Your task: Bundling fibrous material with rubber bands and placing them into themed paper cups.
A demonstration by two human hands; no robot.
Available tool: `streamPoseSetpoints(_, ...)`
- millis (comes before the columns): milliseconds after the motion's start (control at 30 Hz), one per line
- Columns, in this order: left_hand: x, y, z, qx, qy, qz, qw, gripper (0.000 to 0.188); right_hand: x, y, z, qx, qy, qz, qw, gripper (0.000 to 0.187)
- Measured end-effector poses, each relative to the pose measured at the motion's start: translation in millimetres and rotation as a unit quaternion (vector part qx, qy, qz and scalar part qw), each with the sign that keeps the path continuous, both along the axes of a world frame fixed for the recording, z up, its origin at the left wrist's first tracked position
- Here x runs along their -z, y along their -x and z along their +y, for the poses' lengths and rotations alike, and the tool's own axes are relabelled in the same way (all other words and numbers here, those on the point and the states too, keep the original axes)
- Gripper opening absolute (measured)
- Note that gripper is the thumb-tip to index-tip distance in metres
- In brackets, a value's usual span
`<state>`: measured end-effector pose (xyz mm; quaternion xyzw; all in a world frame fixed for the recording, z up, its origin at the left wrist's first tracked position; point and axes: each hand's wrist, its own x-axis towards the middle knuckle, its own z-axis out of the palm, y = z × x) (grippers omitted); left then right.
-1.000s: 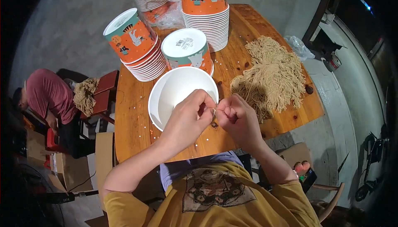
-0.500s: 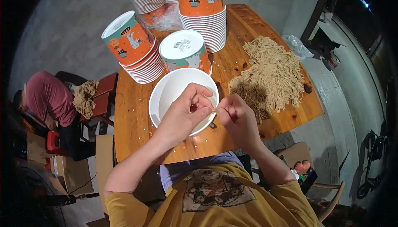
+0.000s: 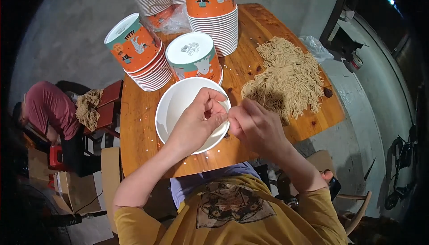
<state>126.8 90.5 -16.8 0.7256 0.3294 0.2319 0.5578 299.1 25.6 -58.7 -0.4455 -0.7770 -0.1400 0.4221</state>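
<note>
In the head view, a wooden table (image 3: 138, 155) is stood on grey floor. Over the right rim of a white bowl (image 3: 170, 106), mouth upward, a tiny thing (image 3: 226, 115) is pinched by left hand (image 3: 193, 128) and right hand (image 3: 261, 128); its long axis cannot be told. Since the earlier frame, the right hand has been rolled knuckles-up. Dark print is borne by the upturned tub (image 3: 192, 48) beyond.
</note>
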Motion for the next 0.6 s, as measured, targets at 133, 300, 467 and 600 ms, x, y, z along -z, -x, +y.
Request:
streamPoseSetpoints(133,-0.8,-1.7,-6.1,-0.005,-0.040,0.023,0.999,0.027,-12.3,-0.2,7.1,-0.010,0.170,0.149,0.974,0.013)
streamPoseSetpoints(300,3.0,-3.6,-6.0,-0.024,-0.069,0.002,0.997,0.024,-32.4,-19.3,12.4,-0.127,0.559,0.440,0.692,0.019)
streamPoseSetpoints(467,7.3,-2.0,-1.4,-0.010,-0.045,-0.015,0.999,0.023,-32.7,-12.6,1.8,-0.116,0.547,0.463,0.688,0.021)
streamPoseSetpoints(600,5.9,-2.7,-1.2,-0.011,-0.033,-0.013,0.999,0.023,-18.3,-6.3,-5.4,-0.139,0.433,0.422,0.784,0.017)
